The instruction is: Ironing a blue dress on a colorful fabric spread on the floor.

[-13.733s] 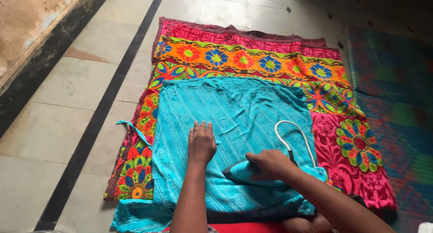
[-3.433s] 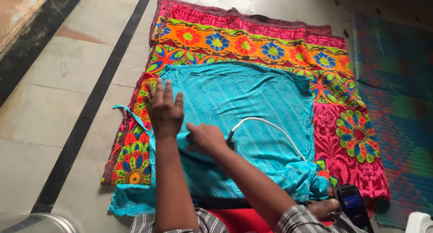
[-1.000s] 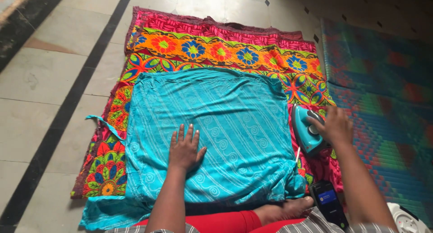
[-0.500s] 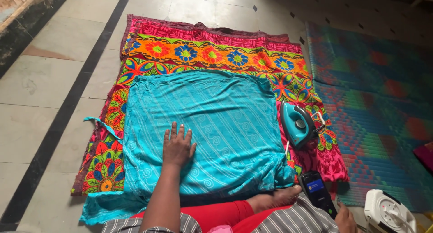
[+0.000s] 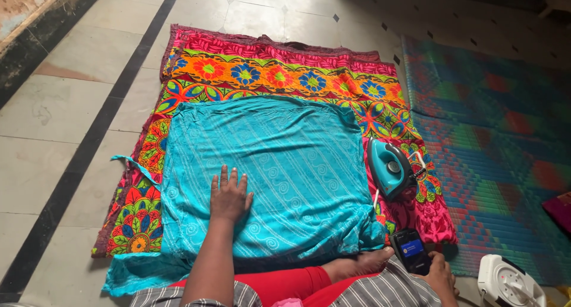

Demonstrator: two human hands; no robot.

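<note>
My left hand (image 5: pixel 229 196) lies flat, fingers spread, on the near part of a turquoise patterned cloth (image 5: pixel 279 158) spread over a bright floral blanket (image 5: pixel 279 75). My right hand (image 5: pixel 441 272) is at the bottom right, touching a black phone (image 5: pixel 409 250) with a lit screen that lies by my knee; how the fingers hold it is unclear. A teal iron (image 5: pixel 389 167) rests on the blanket just right of the cloth, with its white cord (image 5: pixel 377 199) trailing toward me. No hand is on the iron.
A woven multicoloured mat (image 5: pixel 493 134) lies to the right of the blanket. A white power extension box (image 5: pixel 510 282) sits at the bottom right corner. Tiled floor with a black stripe (image 5: pixel 89 158) runs along the left. My bare foot (image 5: pixel 363 262) rests at the cloth's near edge.
My right hand let go of the iron, which now rests on the blanket to the right, and came down to the phone. My left hand stayed flat on the cloth.
</note>
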